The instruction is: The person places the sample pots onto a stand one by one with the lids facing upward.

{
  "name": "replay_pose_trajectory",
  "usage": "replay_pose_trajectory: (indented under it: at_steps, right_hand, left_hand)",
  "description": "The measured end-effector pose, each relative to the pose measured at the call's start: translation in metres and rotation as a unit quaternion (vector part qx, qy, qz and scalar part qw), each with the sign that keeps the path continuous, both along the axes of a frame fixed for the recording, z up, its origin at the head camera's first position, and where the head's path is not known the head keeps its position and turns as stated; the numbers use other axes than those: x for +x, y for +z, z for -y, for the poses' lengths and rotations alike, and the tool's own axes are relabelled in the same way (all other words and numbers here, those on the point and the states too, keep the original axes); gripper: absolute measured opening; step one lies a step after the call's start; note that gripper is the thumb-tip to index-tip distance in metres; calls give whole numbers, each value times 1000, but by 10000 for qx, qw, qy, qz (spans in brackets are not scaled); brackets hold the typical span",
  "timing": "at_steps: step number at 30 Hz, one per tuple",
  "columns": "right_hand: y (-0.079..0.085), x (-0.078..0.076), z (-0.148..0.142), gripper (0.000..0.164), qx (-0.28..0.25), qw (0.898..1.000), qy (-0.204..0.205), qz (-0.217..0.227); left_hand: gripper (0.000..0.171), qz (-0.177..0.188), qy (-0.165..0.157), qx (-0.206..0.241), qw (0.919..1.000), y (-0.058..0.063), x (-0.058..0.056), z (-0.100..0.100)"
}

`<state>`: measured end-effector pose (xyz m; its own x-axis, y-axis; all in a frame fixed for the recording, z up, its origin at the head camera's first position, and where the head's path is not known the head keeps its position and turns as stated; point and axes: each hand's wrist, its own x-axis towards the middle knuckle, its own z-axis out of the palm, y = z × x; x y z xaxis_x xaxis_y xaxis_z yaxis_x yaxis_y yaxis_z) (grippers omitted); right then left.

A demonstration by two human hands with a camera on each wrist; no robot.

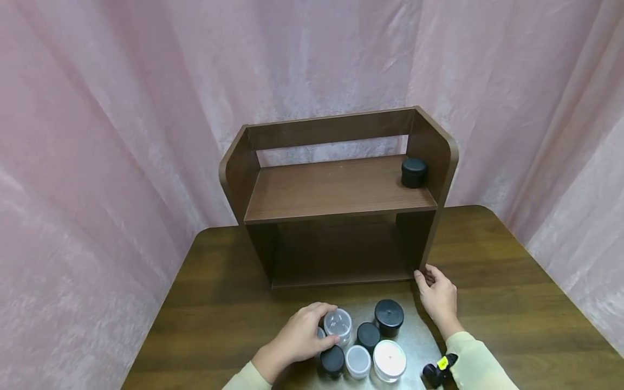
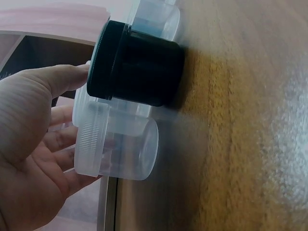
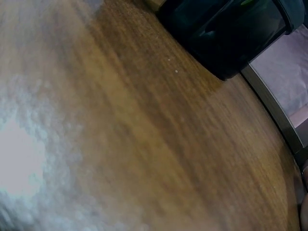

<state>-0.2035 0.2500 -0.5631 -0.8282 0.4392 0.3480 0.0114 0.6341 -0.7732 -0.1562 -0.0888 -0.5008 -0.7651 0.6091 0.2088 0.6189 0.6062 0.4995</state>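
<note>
My left hand (image 1: 303,333) holds a clear plastic jar (image 1: 338,323) on the table, thumb on the near side and fingertips on the far side of its lid. A second translucent jar (image 2: 127,144) stands under the palm, mostly hidden in the head view. Beside the thumb stands a short black jar (image 1: 332,361). My right hand (image 1: 437,295) pinches the lower front corner of the brown wooden shelf (image 1: 336,189), thumb inside the side panel and fingers outside. The right wrist view shows barely any of that hand.
Nearby stand two more black jars (image 1: 389,317), a small frosted-lid jar (image 1: 358,362) and a wide white-lidded jar (image 1: 389,360). Another black jar (image 1: 414,173) sits at the right end of the upper shelf board. Pink curtains (image 1: 312,59) hang behind the wooden table (image 1: 195,319).
</note>
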Motion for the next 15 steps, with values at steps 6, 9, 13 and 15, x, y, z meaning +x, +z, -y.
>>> replay_pose_trajectory:
  at_steps: [6,9,13,15]
  right_hand:
    - [-1,4,-2,36,-66,9999,-56,54]
    - [-3,6,-2,36,-84,9998,-97,170]
    - [-1,3,0,37,-63,9999,-6,159]
    - [0,1,2,37,-86,9999,59,100]
  left_hand:
    - [52,0,-51,26,10000,0,0,-3]
    - [53,136,-49,24,9999,-1,0,-2]
    - [54,246,37,77,9997,-1,-2,0]
    - [55,323,92,73,9994,-1,-2,1]
